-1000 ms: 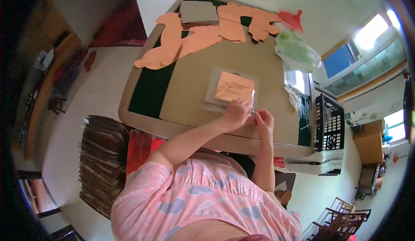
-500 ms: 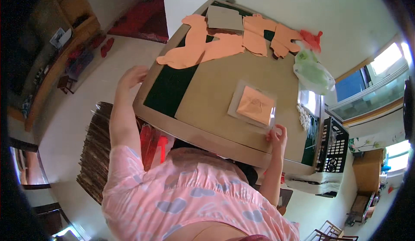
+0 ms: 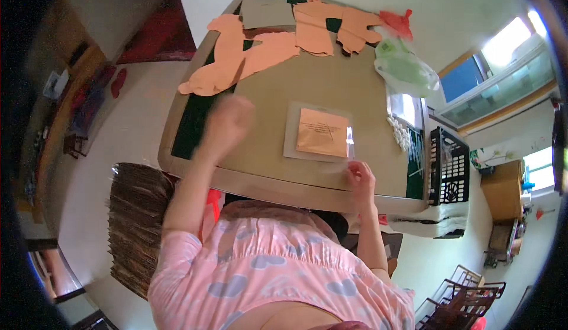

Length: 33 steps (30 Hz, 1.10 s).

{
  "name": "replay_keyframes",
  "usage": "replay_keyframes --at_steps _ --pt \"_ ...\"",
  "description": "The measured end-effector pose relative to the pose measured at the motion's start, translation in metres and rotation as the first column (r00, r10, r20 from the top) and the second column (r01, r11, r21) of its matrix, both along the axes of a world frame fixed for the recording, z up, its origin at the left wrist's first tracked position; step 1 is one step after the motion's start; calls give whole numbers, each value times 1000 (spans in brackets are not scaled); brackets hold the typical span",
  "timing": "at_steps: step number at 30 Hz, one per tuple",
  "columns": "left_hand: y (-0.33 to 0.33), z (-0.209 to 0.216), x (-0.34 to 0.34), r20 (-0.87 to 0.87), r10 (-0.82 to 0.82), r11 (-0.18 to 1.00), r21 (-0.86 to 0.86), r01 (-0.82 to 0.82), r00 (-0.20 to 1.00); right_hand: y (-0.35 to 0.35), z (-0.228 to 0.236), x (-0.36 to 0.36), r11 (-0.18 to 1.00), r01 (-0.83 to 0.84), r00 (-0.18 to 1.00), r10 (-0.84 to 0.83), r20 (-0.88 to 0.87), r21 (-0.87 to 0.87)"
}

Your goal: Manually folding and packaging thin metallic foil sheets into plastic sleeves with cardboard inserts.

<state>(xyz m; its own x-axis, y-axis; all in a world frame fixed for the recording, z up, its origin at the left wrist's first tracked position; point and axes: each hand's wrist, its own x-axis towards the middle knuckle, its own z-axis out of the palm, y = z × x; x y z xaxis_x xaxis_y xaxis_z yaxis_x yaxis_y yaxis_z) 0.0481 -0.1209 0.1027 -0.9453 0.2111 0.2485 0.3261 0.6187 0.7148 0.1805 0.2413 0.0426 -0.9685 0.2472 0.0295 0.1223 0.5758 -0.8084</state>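
On the table lies a flat clear plastic bag (image 3: 290, 143) with an orange-pink folded piece (image 3: 322, 132) in it, dark print on its face. At the bag's lower right corner, my right hand (image 3: 362, 181) is closed, fingertips pinching the clear film. My left hand (image 3: 229, 123) hovers over the left part of the table, smeared by motion, so its fingers cannot be made out. Beyond it are flat orange-pink cut-out shapes (image 3: 228, 55), spread along the far side. More orange-pink pieces (image 3: 313, 31) lie farther right, beside a grey card (image 3: 266, 13).
A red plastic bag (image 3: 396, 23) and a green-and-white plastic bag (image 3: 405, 69) sit at the far right. White sticks (image 3: 415, 149) and small white pieces (image 3: 397, 133) lie along the right edge, next to a black crate (image 3: 451, 167). Brown stacked sheets (image 3: 136, 229) stand left on the floor.
My left hand has swung from beyond the table's left edge rightward over the tabletop. My right hand stays at the bag's corner. The whole view has shifted and turned slightly.
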Motion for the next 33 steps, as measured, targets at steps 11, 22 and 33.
replay_keyframes --at_steps 11,22,33 --pt "70 -97 33 -107 -324 922 186 339 940 -3 -22 -17 998 -65 955 68 -288 20" --pt "95 -89 37 -155 -110 993 22 115 982 -15 -25 -27 988 136 952 -109 -287 78" --pt "94 -99 36 -112 -46 998 39 51 993 -18 -16 -27 981 177 962 -156 -222 77"
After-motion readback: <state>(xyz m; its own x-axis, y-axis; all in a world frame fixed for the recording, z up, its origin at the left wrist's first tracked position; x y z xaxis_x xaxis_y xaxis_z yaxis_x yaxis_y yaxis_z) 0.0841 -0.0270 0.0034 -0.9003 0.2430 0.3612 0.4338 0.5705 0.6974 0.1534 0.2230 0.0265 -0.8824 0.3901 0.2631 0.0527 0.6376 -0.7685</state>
